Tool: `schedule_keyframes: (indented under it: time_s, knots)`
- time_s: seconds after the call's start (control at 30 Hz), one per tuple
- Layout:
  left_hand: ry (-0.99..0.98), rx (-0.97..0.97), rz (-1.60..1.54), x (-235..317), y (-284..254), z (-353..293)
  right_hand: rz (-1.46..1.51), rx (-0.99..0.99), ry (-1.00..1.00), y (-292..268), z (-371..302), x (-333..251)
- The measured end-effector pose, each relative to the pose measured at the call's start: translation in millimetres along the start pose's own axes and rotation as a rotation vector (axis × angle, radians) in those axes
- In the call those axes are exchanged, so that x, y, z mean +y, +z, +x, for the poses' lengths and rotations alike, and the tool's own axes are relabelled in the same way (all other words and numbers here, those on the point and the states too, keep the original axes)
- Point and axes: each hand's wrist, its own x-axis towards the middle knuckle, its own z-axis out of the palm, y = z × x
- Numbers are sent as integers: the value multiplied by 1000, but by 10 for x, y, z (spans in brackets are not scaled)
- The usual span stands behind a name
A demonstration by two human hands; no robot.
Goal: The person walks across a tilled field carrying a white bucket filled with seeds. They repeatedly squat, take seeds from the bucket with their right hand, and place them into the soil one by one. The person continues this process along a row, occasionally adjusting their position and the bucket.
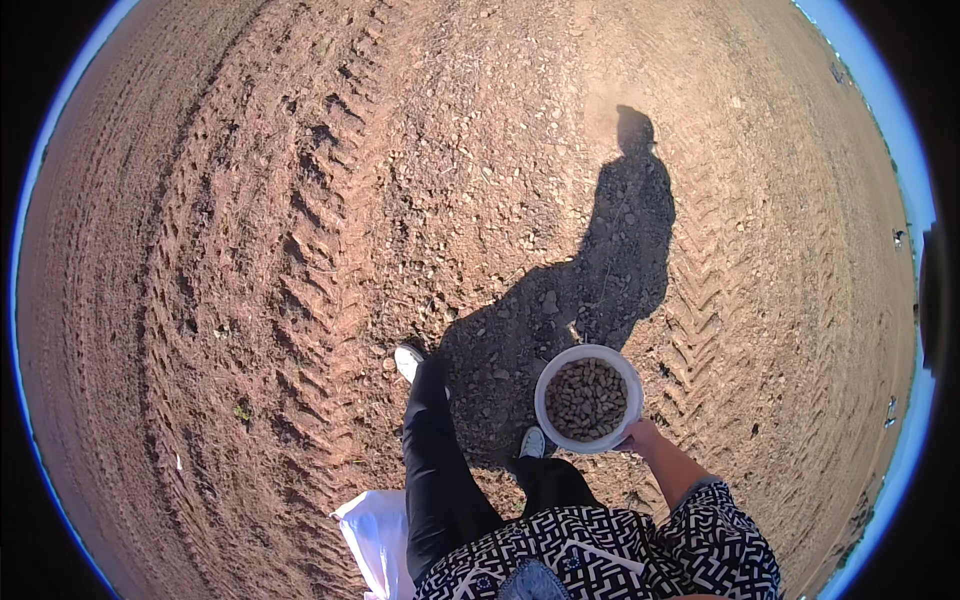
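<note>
My right hand (640,437) is closed on the rim of a round white bucket (540,403), at its near right side. Inside the bucket lie many small tan, elongated pieces that look like unshelled peanuts (586,400). Beside my left leg hangs or stands a white sack (374,535); its lower part runs out of the picture, and I cannot tell what supports it. My left hand does not show.
Dry brown soil (480,180) with clods and small stones stretches all around. A deep tyre track (310,270) runs on the left, a shallower one (695,310) on the right. My shadow (625,230) falls ahead. Tiny distant figures (898,238) show at the far right edge.
</note>
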Motion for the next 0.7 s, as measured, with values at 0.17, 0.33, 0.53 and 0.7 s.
schedule_keyframes:
  time_s: [0.17, 0.33, 0.53, 0.7]
  knots:
    - [156, 86, -102, 1407, -1434, 867, 117, -25, 0, -166, -471, -589]
    - [249, 114, -217, 2598, -2667, 1311, 305, 122, -17, 144, -1056, -1208]
    - [167, 122, -219, 3446, -3339, 1631, 526, 188, 6, 509, -1081, -1673]
    - [33, 119, -164, 3890, -3576, 2172, 682, 204, 48, 631, -712, -2150]
